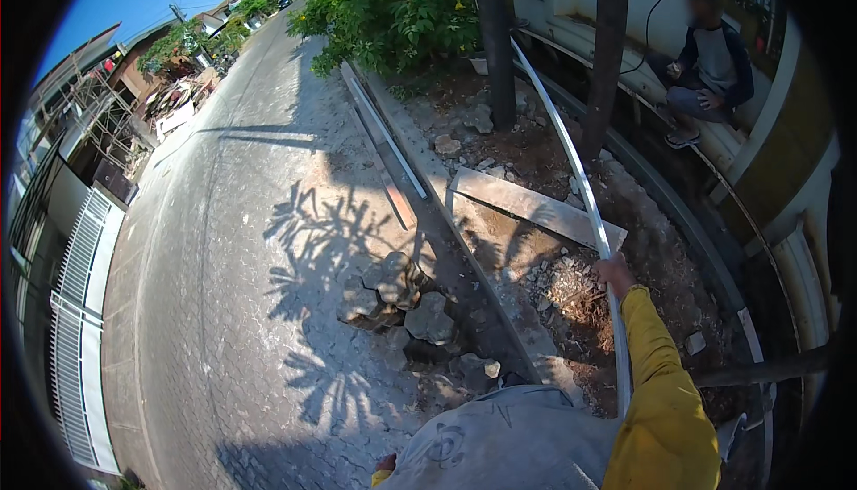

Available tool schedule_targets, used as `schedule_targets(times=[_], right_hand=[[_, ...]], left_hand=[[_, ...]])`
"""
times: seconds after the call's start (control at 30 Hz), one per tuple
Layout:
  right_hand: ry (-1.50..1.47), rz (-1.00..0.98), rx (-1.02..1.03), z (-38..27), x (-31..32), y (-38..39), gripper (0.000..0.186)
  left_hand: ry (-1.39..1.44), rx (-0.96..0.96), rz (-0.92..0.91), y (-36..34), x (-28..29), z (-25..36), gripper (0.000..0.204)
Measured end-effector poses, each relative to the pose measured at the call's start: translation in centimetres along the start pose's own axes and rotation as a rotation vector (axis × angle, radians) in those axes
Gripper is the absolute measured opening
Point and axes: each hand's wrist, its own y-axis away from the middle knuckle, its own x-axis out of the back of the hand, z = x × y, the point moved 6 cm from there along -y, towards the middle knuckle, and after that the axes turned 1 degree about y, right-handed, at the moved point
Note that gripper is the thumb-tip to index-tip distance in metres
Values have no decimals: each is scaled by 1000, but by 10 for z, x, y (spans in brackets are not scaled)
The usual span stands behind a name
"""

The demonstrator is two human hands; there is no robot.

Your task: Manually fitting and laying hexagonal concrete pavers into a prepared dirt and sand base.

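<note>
My right hand [614,276] is wrapped round a long, pale metal bar [571,153]. The bar runs from beside my body up past the tree trunks, its far end near the low wall. A yellow sleeve covers my right arm. Only a sliver of my left hand [386,465] shows at the lower edge; its fingers are hidden behind my grey shirt. Below the bar, a flat board [536,208] lies across the dirt, with broken rubble [571,289] beside it. Left of the kerb sits a heap of hexagonal paving blocks [430,319].
Two dark trunks [500,62] rise from the planting strip by a leafy bush [384,8]. A person [719,66] in a cap sits on the wall ledge at right. Another pale bar [386,133] and a reddish strip [399,204] lie along the kerb. A white gate [80,329] borders the paved street.
</note>
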Motion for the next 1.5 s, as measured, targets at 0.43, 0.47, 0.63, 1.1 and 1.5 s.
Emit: schedule_targets(times=[0.43,0.47,0.63,1.1,1.5], right_hand=[[-301,-147,239,-51,-3,-22,19],[-301,-142,243,-47,1,-31,19],[-68,-16,38,-62,-6,-33,26],[74,35,-134,-84,6,-48,34],[-50,-147,-16,-154,6,-117,32]], left_hand=[[149,-37,118,5,9,19,30],[152,-36,114,4,9,20,30],[174,10,107,11,8,20,30],[186,21,84,3,6,29,29],[175,16,75,5,16,42,29]])
